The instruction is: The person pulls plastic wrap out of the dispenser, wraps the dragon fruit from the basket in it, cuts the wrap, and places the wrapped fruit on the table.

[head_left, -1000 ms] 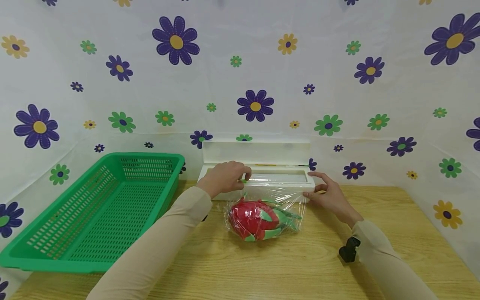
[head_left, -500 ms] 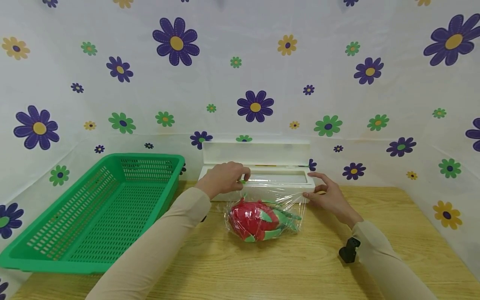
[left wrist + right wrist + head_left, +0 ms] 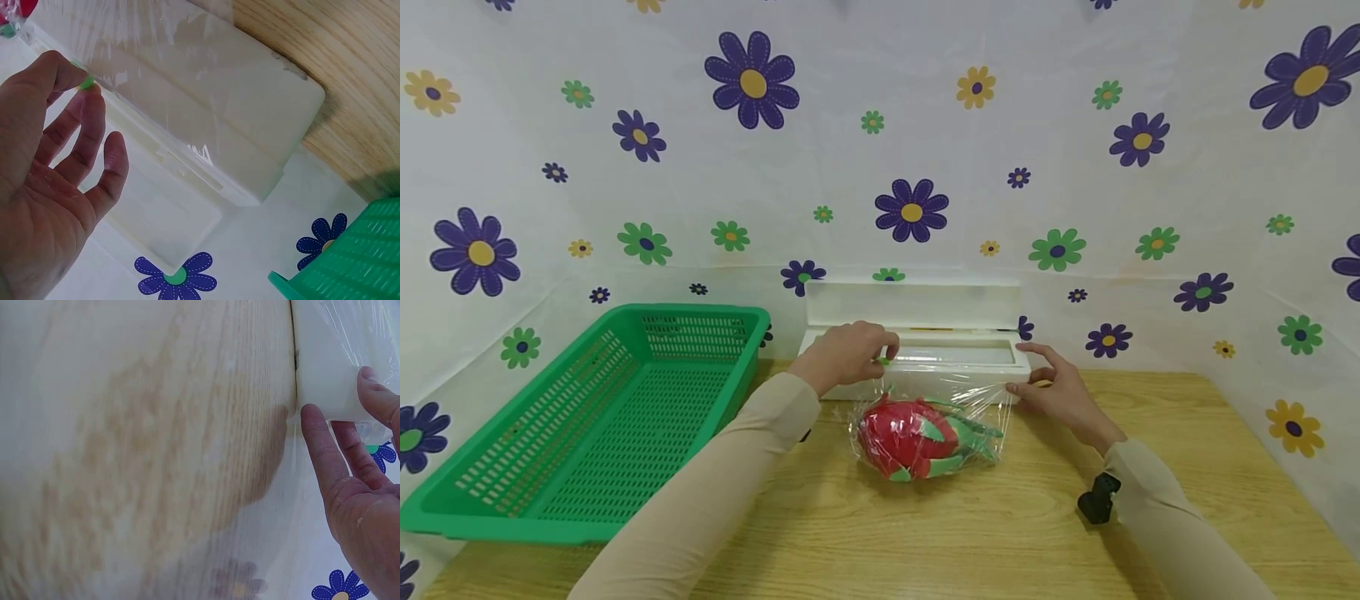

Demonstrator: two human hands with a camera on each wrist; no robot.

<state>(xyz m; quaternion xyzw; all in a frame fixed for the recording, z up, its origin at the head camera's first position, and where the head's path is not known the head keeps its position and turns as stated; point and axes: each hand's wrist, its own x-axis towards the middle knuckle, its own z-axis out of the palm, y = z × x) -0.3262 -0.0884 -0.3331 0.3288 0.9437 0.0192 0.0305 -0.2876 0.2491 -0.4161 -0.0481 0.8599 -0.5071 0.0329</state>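
A white cling film dispenser [image 3: 951, 385] stands at the back of the table with its lid [image 3: 917, 305] raised. Between thumb and forefinger my left hand [image 3: 847, 354] pinches a small green slider knob [image 3: 87, 82] on the dispenser. The right hand [image 3: 1060, 396] holds the dispenser's right end, thumb on the front and fingers at the end face. Clear cling film [image 3: 981, 398] runs down from the dispenser's front over a red and green dragon fruit [image 3: 910, 437], which lies on the table in front. A roll [image 3: 955, 356] shows through the dispenser's top opening.
A green plastic basket [image 3: 722, 433] with slotted sides stands on the left, close to my left forearm. Behind the wooden table [image 3: 880, 542] hangs a white flowered cloth [image 3: 970, 158]. A black device [image 3: 1099, 498] is strapped at my right wrist.
My left hand has shifted very slightly to the left with the green slider knob. The right hand, the dispenser and the dragon fruit have stayed where they were.
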